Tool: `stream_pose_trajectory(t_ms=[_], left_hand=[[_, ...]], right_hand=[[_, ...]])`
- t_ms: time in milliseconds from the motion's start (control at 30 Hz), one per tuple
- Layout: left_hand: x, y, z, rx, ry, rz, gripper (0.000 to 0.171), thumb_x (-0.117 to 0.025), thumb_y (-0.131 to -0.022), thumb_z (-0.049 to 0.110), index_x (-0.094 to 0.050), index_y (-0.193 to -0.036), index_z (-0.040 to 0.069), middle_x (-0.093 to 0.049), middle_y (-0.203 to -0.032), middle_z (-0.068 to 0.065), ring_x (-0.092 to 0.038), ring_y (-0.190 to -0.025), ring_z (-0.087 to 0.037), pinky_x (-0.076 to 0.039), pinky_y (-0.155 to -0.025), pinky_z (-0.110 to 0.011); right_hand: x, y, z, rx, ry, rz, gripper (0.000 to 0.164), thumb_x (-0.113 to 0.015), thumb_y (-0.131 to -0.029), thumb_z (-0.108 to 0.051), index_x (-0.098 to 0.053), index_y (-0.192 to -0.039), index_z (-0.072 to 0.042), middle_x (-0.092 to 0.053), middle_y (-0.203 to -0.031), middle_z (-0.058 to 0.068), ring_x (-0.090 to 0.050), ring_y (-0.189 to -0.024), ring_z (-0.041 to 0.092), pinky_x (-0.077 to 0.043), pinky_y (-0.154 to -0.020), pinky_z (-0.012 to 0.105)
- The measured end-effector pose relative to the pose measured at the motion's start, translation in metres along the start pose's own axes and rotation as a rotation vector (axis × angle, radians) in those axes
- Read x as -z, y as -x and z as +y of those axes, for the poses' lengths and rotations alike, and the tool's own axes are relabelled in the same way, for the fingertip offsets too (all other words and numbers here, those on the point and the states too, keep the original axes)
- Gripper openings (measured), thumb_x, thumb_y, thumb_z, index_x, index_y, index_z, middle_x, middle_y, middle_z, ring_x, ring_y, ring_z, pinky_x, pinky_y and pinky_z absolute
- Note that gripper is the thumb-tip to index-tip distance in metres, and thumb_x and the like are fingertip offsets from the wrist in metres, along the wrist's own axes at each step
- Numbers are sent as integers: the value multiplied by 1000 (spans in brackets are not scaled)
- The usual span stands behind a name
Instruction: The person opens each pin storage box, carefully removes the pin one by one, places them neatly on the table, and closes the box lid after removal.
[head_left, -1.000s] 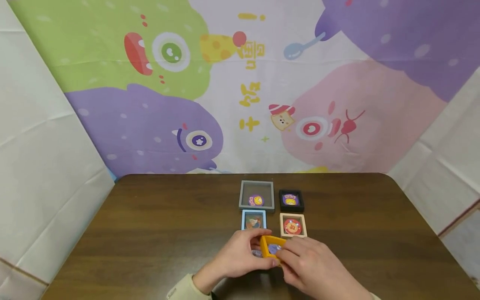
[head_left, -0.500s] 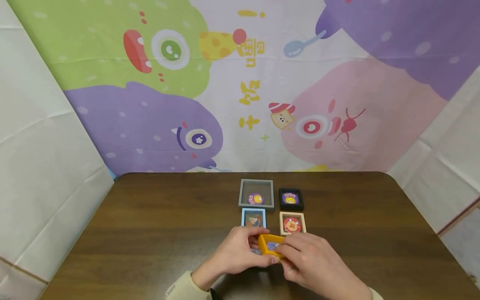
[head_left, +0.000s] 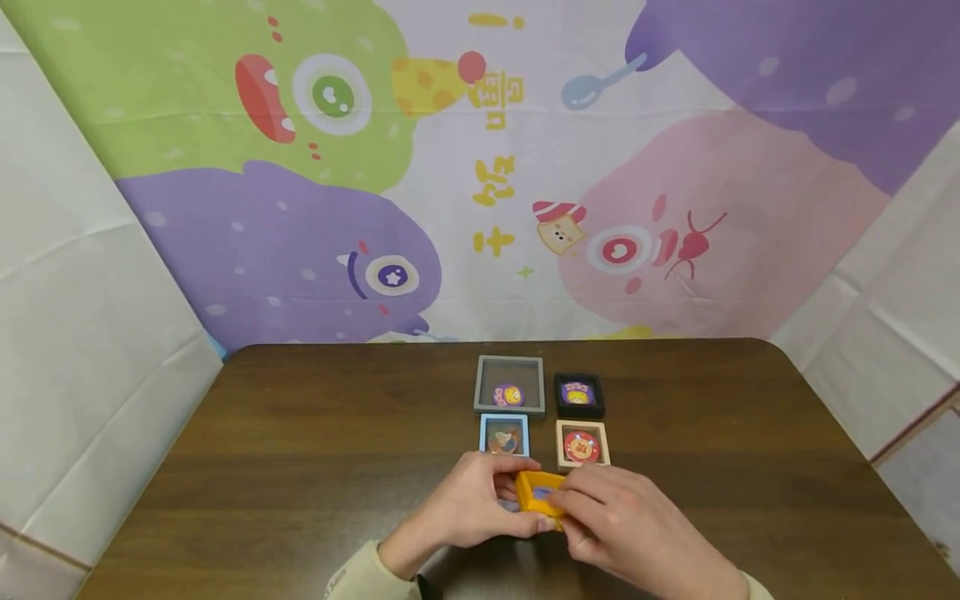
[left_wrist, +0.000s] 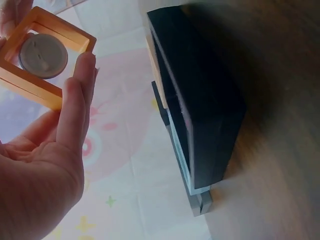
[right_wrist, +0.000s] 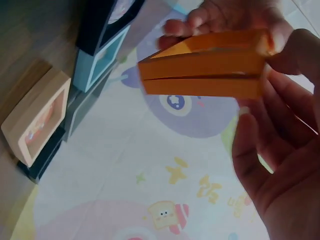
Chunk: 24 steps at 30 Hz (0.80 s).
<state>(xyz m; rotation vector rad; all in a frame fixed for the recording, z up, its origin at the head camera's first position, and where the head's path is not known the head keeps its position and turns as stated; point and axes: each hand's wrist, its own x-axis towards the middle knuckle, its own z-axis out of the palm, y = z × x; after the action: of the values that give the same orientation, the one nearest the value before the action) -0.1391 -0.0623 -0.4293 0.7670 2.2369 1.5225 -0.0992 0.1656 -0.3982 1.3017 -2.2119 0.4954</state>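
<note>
Yellow frame (head_left: 529,486): we see it tilted, above the worktop (head_left: 300,467), between both hands, a thin slit running along its side.
Left hand (head_left: 480,504): thumb and fingers grip one side; for it, the frame lies at 3 o'clock.
Right hand (head_left: 630,518): pinching the opposite side; for it, the frame lies at 9 o'clock.
Round disc (left_wrist: 43,56): we find it within the frame's opening.
Blue frame (head_left: 483,435): on the worktop, at 11 o'clock from the yellow one.
Peach frame (head_left: 559,446): between 1 and 2 o'clock from it.
Black frame (head_left: 580,412): beyond the peach one, at 1 o'clock.
</note>
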Motion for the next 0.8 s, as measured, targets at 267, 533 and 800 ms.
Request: stream_pose_trajectory(t_ms=[267,533,800], left_hand=[[5,0,-4,0,31,-12,63,-85,-77,29,-64,-128,-1,-68,-110,-2,-68,-88,-8,-57,-83,-38],[5,-1,-4,8,57,-49,67,-87,-77,28,-60,-131,-2,-67,-115,-2,-68,-94,-8,-55,-88,-42],[3,-1,-3,17,61,-71,72,-90,-75,24,-58,-134,-3,-66,-121,-4,-67,-96,-7,-54,-89,-34]], right_hand=[[9,3,3,-84,-95,-112,35,-86,-77,-15,-73,-109,-18,-65,-102,-12,-62,-87,5,-54,-75,23],[14,3,4,-74,-105,-146,38,-86,-76,-11,-71,-109,-21,-64,-104,-13,-61,-90,5,-54,-79,24],[17,5,7,-44,-90,-123,39,-87,-71,-9,-71,-105,-19,-64,-102,-11,-61,-88,8,-54,-79,24]])
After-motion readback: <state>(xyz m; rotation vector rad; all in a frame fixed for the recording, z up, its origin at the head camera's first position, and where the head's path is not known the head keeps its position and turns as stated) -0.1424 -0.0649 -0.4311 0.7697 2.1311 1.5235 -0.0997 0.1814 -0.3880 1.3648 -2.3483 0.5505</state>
